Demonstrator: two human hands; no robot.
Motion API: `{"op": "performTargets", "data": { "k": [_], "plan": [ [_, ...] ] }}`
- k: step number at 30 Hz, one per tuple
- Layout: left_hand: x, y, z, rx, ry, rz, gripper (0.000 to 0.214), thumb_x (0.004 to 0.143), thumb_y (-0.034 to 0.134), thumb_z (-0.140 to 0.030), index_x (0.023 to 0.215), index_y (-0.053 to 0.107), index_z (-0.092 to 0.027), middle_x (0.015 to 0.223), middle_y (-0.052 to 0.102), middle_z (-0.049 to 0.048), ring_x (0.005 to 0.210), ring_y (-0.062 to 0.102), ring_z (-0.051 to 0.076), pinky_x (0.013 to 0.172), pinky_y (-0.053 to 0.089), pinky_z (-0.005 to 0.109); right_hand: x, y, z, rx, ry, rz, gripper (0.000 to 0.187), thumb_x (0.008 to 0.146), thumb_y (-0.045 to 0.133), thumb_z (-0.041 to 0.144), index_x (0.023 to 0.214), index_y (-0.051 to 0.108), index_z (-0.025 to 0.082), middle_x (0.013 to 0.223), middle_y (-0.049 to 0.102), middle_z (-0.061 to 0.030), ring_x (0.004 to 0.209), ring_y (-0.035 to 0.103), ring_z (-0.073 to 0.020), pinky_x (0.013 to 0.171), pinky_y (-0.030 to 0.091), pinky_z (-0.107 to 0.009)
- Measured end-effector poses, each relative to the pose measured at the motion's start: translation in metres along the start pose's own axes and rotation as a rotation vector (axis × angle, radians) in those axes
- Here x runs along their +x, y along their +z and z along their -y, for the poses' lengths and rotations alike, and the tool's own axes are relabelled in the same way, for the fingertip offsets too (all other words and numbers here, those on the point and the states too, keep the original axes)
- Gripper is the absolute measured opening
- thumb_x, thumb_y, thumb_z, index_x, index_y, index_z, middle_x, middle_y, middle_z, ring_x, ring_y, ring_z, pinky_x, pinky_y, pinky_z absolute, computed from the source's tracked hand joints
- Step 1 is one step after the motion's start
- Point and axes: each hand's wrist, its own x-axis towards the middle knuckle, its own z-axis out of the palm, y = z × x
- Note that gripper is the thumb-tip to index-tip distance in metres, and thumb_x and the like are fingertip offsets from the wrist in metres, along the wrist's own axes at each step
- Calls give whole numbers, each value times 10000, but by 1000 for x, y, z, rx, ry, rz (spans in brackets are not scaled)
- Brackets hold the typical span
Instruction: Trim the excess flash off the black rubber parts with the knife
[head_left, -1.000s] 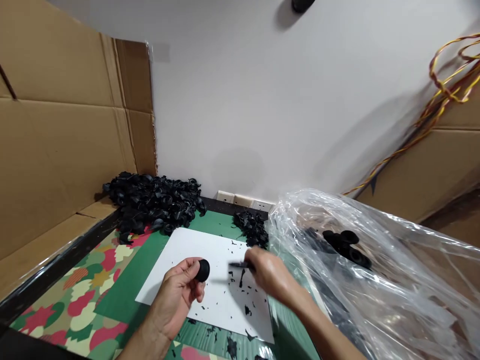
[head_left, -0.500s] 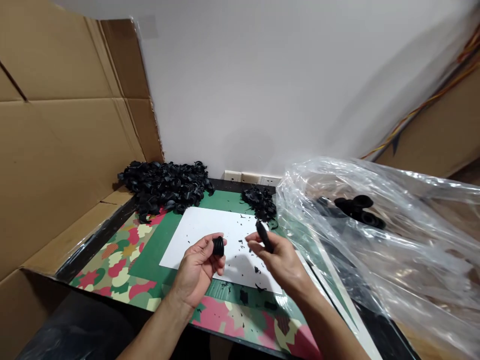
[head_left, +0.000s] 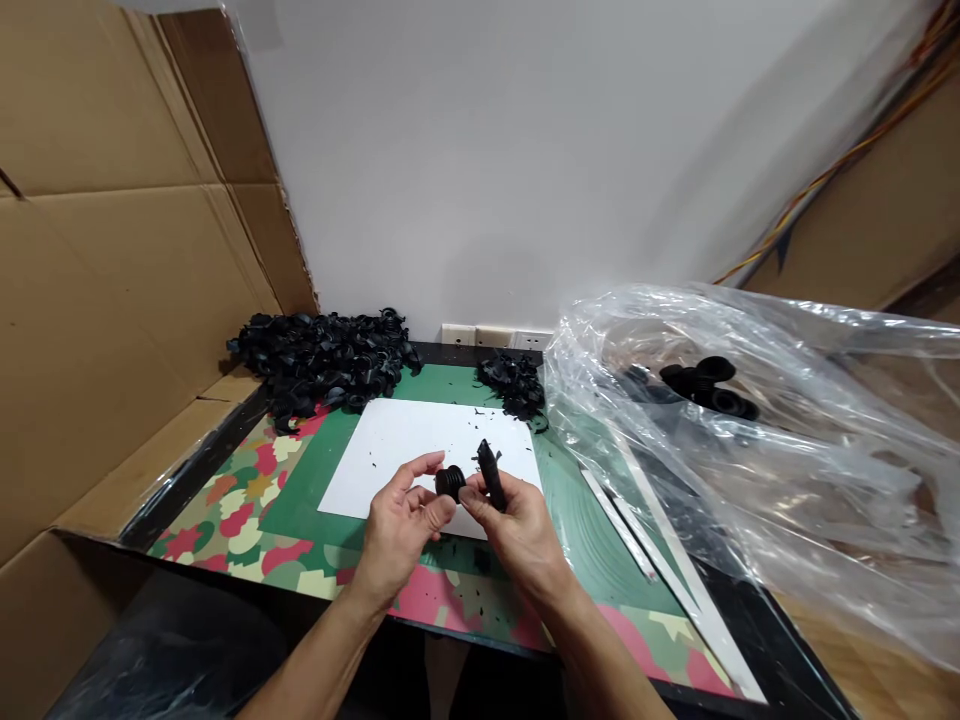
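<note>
My left hand (head_left: 401,515) grips a short black ribbed rubber piece (head_left: 450,483), shaped like a small bellows, above the white sheet (head_left: 352,480). Close on its right, my right hand (head_left: 517,525) is closed around a black pen-like tool (head_left: 491,475) whose tip points up and away. The thumb and fingertips of that hand touch the right side of the ribbed piece. Small black scraps lie scattered on the sheet and on the mat in front of it.
Behind the sheet are a large heap of black rubber trimmings (head_left: 330,360) and a smaller scrap pile (head_left: 517,382). Clear plastic (head_left: 795,470) covers the right side, with black ribbed parts (head_left: 709,385) in it. Cardboard (head_left: 135,270) stands at left. White strips (head_left: 619,525) lie on the green mat (head_left: 577,520).
My hands have come together. My right hand has moved left with the tool, and its fingers now touch the ribbed piece. In my left hand, the piece has been turned. The view has shifted slightly.
</note>
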Motion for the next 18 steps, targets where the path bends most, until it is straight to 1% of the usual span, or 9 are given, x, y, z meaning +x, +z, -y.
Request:
{"op": "performTargets", "data": {
  "k": [1, 2, 4, 6, 8, 11, 13, 16, 18],
  "plan": [
    [0, -1, 1, 53, 54, -3, 443, 598, 835, -250, 1021, 713, -205, 1040, 613, 51, 615, 550, 83, 506, 443, 196, 0, 0, 0, 8, 4, -3, 175, 663, 630, 331, 602, 584, 174, 566, 529, 22, 551, 454, -133, 565, 387, -268],
    [0, -1, 1, 87, 88, -2, 430, 580, 841, -212, 993, 726, -200, 1012, 617, 46, 628, 544, 83, 533, 452, 194, 0, 0, 0, 17, 2, 2, 168, 656, 642, 324, 605, 595, 171, 578, 544, 17, 564, 467, -136, 575, 396, -270],
    [1, -1, 1, 79, 83, 2, 386, 576, 838, -186, 948, 735, -178, 854, 629, 28, 608, 535, 85, 546, 456, 193, -1, -1, -1, 41, -12, 35, 181, 662, 655, 328, 596, 609, 166, 592, 569, 4, 588, 498, -148, 593, 416, -279],
    [3, -2, -1, -20, -8, 24, 380, 588, 836, -226, 944, 720, -158, 710, 613, 8, 565, 540, 96, 503, 448, 194, 0, -1, -2, 56, -24, 44, 207, 687, 656, 354, 609, 630, 164, 596, 586, -6, 590, 519, -156, 594, 431, -286],
    [4, -3, -3, -140, -107, 60, 425, 586, 844, -287, 958, 697, -142, 657, 609, 8, 540, 562, 113, 461, 442, 197, 1, -2, -4, 52, -25, -21, 214, 706, 658, 374, 684, 659, 161, 624, 605, -12, 570, 522, -151, 577, 439, -288],
    [4, -4, -5, -254, -187, 121, 472, 604, 839, -343, 988, 671, -127, 640, 623, 21, 528, 590, 126, 454, 454, 200, 4, -3, -7, 6, -67, -133, 233, 708, 672, 359, 827, 677, 159, 689, 633, -21, 551, 524, -141, 561, 455, -284],
    [3, -4, -5, -288, -206, 154, 487, 620, 833, -346, 1019, 660, -127, 649, 635, 25, 518, 597, 122, 460, 462, 200, 6, -3, -7, -61, -170, -138, 199, 720, 662, 311, 859, 674, 169, 730, 647, -28, 588, 556, -151, 577, 468, -282],
    [2, -3, -5, -312, -213, 183, 488, 620, 837, -330, 1029, 654, -139, 658, 646, 24, 511, 607, 124, 455, 467, 200, 7, 1, -5, -242, -411, -139, 55, 769, 592, 202, 770, 646, 190, 721, 631, -22, 629, 583, -154, 584, 465, -260],
    [3, -3, -5, -327, -226, 194, 448, 623, 832, -344, 980, 661, -135, 635, 643, 23, 510, 610, 131, 450, 474, 204, 7, 3, -5, -376, -570, -161, 127, 793, 533, 135, 711, 610, 192, 680, 607, -13, 593, 572, -137, 550, 448, -232]
  ]
}}
